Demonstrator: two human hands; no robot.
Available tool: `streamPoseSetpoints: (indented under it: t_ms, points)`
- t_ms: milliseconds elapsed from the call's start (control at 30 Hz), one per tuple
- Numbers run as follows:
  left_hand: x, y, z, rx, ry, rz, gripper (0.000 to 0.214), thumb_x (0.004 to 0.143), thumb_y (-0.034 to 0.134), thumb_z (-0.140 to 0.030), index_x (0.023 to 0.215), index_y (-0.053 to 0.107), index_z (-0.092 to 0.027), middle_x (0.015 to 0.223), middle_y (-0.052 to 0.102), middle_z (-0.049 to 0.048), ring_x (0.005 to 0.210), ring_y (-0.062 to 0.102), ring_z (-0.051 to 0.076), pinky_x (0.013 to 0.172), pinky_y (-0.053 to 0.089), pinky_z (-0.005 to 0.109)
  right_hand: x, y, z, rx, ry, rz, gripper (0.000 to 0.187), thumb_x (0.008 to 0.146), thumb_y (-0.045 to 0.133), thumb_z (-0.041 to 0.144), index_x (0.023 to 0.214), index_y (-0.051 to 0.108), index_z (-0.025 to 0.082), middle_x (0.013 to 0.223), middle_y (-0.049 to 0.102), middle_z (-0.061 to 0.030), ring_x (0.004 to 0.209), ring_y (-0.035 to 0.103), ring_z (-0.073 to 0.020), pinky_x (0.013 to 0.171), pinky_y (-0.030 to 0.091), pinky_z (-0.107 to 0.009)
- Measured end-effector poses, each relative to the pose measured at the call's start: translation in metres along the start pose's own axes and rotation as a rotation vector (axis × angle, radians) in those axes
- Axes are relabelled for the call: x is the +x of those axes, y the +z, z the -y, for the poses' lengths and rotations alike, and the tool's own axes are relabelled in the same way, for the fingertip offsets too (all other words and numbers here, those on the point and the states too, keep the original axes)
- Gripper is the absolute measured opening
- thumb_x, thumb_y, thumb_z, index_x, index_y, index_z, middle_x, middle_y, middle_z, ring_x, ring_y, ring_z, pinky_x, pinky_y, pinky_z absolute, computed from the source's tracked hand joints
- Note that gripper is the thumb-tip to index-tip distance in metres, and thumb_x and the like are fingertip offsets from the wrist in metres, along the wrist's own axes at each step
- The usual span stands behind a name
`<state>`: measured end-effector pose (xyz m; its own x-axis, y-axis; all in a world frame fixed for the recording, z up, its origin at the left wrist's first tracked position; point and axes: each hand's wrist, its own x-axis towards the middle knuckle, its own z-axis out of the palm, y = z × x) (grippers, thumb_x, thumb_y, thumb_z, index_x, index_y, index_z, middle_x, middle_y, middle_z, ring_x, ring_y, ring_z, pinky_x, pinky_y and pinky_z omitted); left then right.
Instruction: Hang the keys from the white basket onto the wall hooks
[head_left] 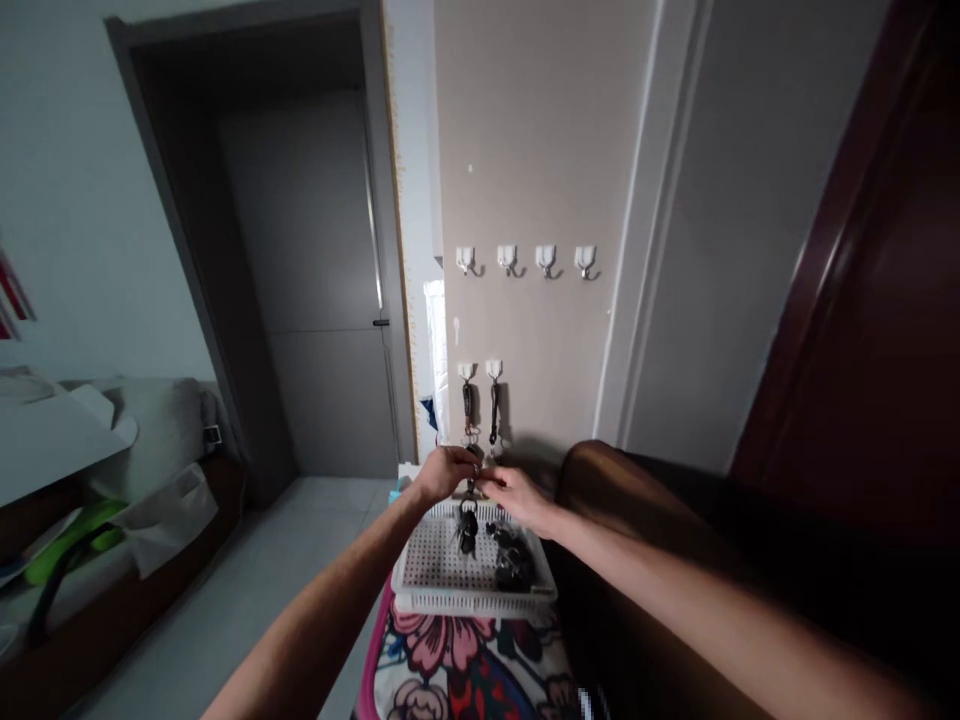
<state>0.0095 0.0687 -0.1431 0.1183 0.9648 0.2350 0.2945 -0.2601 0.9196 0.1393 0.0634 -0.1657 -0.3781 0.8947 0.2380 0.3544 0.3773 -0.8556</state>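
Note:
My left hand [448,472] and my right hand [519,496] meet in front of the wall with fingertips pinched together. Between them is a metal keychain [472,486], and a bunch of keys [467,530] dangles under it. Just above, a dark strap [469,405] hangs from the lower left hook [466,371]; whether it joins the keychain is hidden by my fingers. A second dark strap [494,412] hangs from the hook [494,368] beside it. Below my hands lies a white perforated basket [431,560] holding dark items in clear plastic [514,565].
An upper row of several white hooks [507,258] is fixed to the beige wall. The basket rests on a flowered cloth [442,645]. A brown rounded object [600,480] stands close on the right. A grey door [315,250] and a sofa [157,420] are to the left.

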Motion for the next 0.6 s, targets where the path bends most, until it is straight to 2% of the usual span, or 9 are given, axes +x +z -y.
streamPoseSetpoints:
  t_ms: [167, 267, 367, 467, 600]
  points:
    - [0.015, -0.002, -0.03, 0.067, 0.051, -0.16, 0.012, 0.046, 0.046, -0.008, 0.05, 0.055, -0.014, 0.045, 0.05, -0.0027, 0.046, 0.044, 0.009, 0.047, 0.034, 0.019, 0.016, -0.002, 0.022, 0.067, -0.041, -0.115, 0.026, 0.063, 0.043, 0.031, 0.07, 0.056, 0.01, 0.056, 0.052, -0.001, 0.052, 0.045, -0.0088, 0.048, 0.034, -0.02]
    - [0.025, -0.01, -0.052, 0.01, 0.104, -0.265, 0.008, 0.047, 0.046, -0.009, 0.049, 0.051, -0.014, 0.043, 0.047, -0.0033, 0.044, 0.042, 0.008, 0.046, 0.033, 0.019, 0.03, -0.008, 0.037, 0.139, -0.097, -0.217, 0.028, 0.063, 0.043, 0.033, 0.073, 0.055, 0.01, 0.057, 0.052, -0.0019, 0.052, 0.045, -0.0089, 0.049, 0.035, -0.02]
    - [0.035, -0.02, -0.073, -0.176, 0.145, -0.277, 0.004, 0.05, 0.048, -0.012, 0.054, 0.049, -0.014, 0.044, 0.045, -0.004, 0.042, 0.041, 0.006, 0.045, 0.033, 0.019, 0.05, -0.02, 0.056, 0.188, -0.137, -0.282, 0.031, 0.064, 0.041, 0.036, 0.078, 0.053, 0.011, 0.061, 0.054, -0.0029, 0.054, 0.047, -0.01, 0.051, 0.036, -0.021]
    - [0.043, -0.029, -0.091, -0.3, 0.179, -0.255, 0.011, 0.054, 0.049, -0.017, 0.065, 0.05, -0.014, 0.052, 0.048, -0.0024, 0.046, 0.045, 0.007, 0.048, 0.034, 0.021, 0.072, -0.035, 0.083, 0.215, -0.152, -0.324, 0.03, 0.064, 0.041, 0.036, 0.081, 0.052, 0.014, 0.069, 0.056, -0.0037, 0.058, 0.049, -0.0106, 0.052, 0.038, -0.021]
    - [0.053, -0.038, -0.107, -0.188, 0.278, -0.297, 0.021, 0.057, 0.046, -0.015, 0.076, 0.052, -0.012, 0.068, 0.054, 0.003, 0.059, 0.048, 0.009, 0.058, 0.037, 0.022, 0.102, -0.054, 0.122, 0.256, -0.221, -0.424, 0.024, 0.061, 0.046, 0.03, 0.077, 0.052, 0.014, 0.076, 0.056, -0.0034, 0.065, 0.049, -0.01, 0.058, 0.038, -0.02]
